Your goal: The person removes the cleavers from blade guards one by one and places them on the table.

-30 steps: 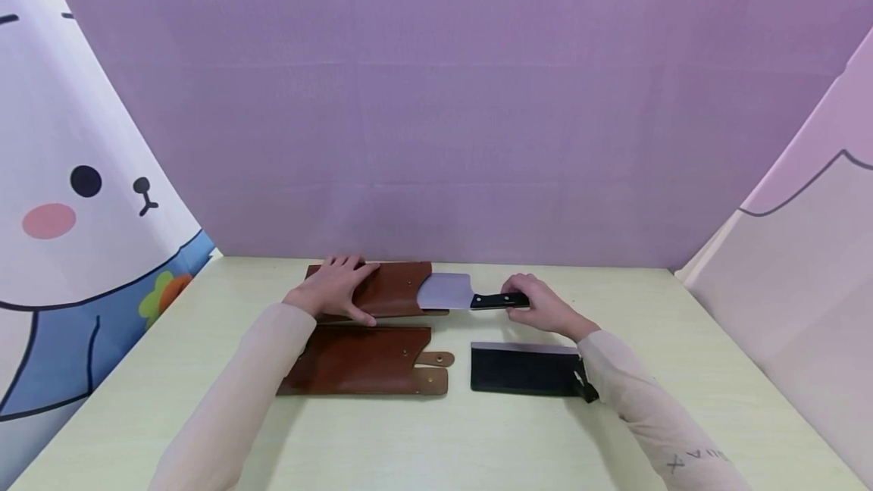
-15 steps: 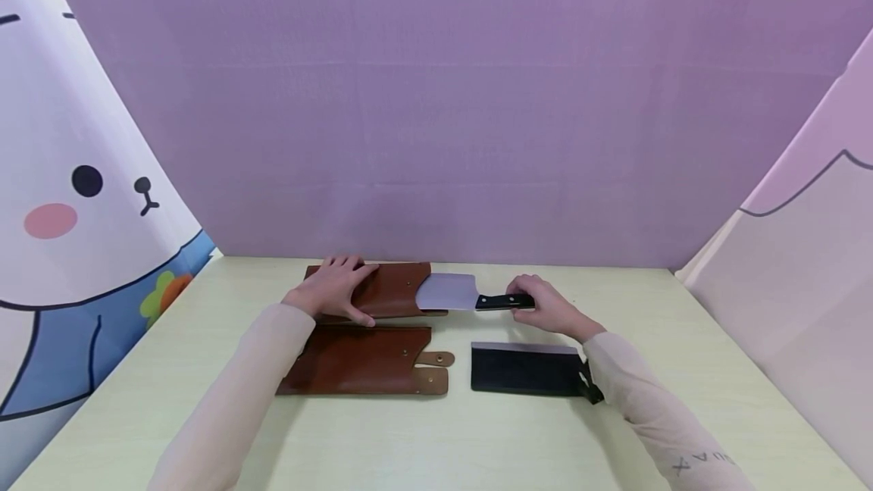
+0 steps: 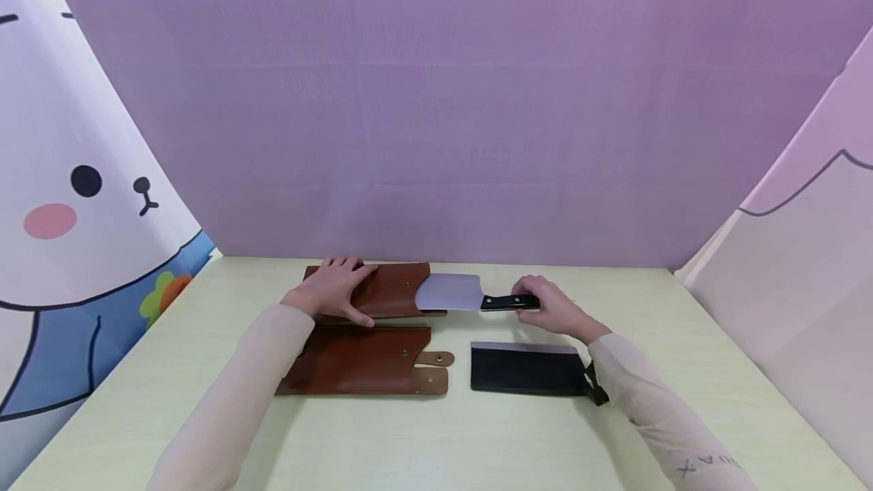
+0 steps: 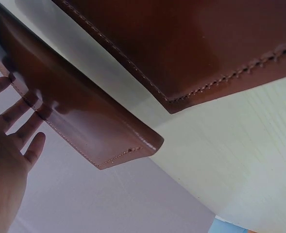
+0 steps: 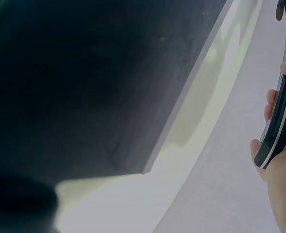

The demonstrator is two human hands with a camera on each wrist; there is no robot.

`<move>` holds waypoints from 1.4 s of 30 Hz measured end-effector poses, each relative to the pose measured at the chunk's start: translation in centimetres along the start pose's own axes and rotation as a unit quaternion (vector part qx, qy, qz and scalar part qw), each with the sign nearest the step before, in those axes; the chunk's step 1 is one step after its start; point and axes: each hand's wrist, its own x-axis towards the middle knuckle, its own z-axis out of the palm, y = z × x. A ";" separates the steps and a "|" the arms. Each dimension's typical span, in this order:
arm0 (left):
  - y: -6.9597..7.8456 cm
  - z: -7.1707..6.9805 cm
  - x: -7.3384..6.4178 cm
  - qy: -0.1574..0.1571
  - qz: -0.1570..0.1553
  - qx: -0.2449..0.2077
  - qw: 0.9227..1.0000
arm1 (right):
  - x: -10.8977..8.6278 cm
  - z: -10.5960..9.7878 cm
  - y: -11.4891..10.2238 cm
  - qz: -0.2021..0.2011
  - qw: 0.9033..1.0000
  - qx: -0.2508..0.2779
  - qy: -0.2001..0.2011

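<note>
My right hand (image 3: 551, 309) grips the black riveted handle of a cleaver (image 3: 450, 292). Part of its broad silver blade shows; the rest is hidden inside a brown leather sheath (image 3: 392, 290) at the back of the table. Over that sheath my left hand (image 3: 332, 290) lies spread, thumb at the near edge and fingers toward the far one. In the left wrist view, straight fingers (image 4: 26, 126) touch the leather beside its stitched edge. From the right wrist view, the dark handle (image 5: 278, 116) runs through the curled fingers.
A second brown sheath (image 3: 361, 362) with a snap strap (image 3: 436, 358) lies in front of the first. To its right, below my right forearm, is a black-bladed cleaver (image 3: 525, 371), its handle partly covered by the sleeve. A purple wall (image 3: 436, 135) rises behind the table.
My right hand has drawn the cleaver a little to the right, so more blade shows outside the sheath. The left hand has stayed on the sheath almost unmoved.
</note>
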 end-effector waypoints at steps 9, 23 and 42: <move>-0.4 0.2 -0.1 0.002 0.001 0.006 1.000 | -0.2 -0.1 0.1 -0.002 1.000 0.004 0.003; -0.3 -0.1 -0.3 -0.007 0.004 0.011 1.000 | -0.7 -0.4 0.4 0.013 1.000 -0.006 0.001; -0.4 0.1 -0.3 0.002 0.005 0.005 1.000 | -1.5 -0.9 1.0 0.010 1.000 -0.009 0.013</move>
